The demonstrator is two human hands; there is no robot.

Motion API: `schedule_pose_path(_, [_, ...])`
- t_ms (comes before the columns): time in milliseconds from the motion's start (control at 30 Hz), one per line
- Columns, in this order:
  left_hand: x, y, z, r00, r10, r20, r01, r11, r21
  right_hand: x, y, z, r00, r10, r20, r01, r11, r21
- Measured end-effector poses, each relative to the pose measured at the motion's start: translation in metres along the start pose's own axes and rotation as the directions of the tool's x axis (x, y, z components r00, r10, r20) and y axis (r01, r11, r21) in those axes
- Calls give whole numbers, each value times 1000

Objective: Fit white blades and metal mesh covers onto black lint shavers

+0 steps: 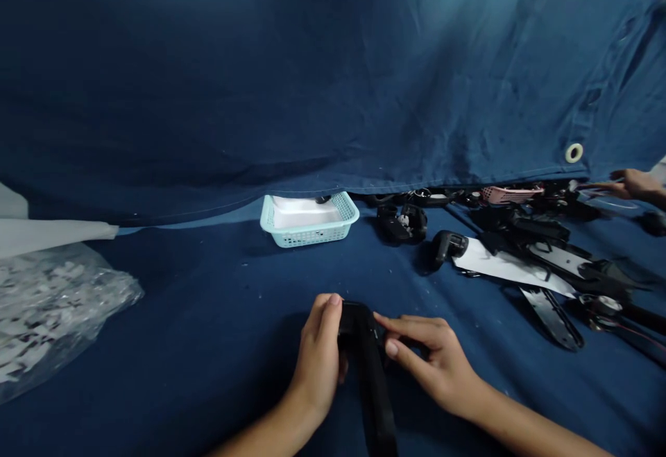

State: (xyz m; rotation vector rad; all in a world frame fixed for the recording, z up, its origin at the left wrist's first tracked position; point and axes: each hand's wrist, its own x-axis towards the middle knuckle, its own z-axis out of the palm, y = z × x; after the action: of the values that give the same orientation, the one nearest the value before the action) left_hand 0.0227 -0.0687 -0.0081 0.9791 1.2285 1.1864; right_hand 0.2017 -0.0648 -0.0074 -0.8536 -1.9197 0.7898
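A long black plastic part [370, 381] lies on the blue cloth in front of me, its thick end pointing away. My left hand [317, 360] is closed round the left side of that end. My right hand [427, 360] presses on its right side, fingers curled and fingertips on the part's top. The near end of the part runs out of the bottom of the view.
A pale green basket [309, 220] stands beyond, under a hanging blue cloth. A heap of black parts [546, 256] with a white sheet [504, 266] lies at the right. Another person's hand [632, 183] reaches in at far right. A clear bag of small white pieces [46, 311] sits left.
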Motion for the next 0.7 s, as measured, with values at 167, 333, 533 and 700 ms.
schedule_pose_path(167, [4, 0, 2, 998, -64, -9, 64, 998, 9, -1, -4, -1, 998, 44, -44, -44, 999, 3])
schedule_pose_path(333, [10, 1, 3, 995, -101, 0, 101, 994, 32, -2, -4, 0, 996, 48, -81, -50, 998, -34])
schedule_pose_path(533, [12, 0, 2, 995, -99, 15, 98, 993, 60, -2, -7, -1, 991, 106, -82, -107, 994, -7])
schedule_pose_path(700, [12, -1, 3, 996, -86, 10, 85, 992, 90, -4, -10, -1, 987, 121, -109, -125, 992, -35])
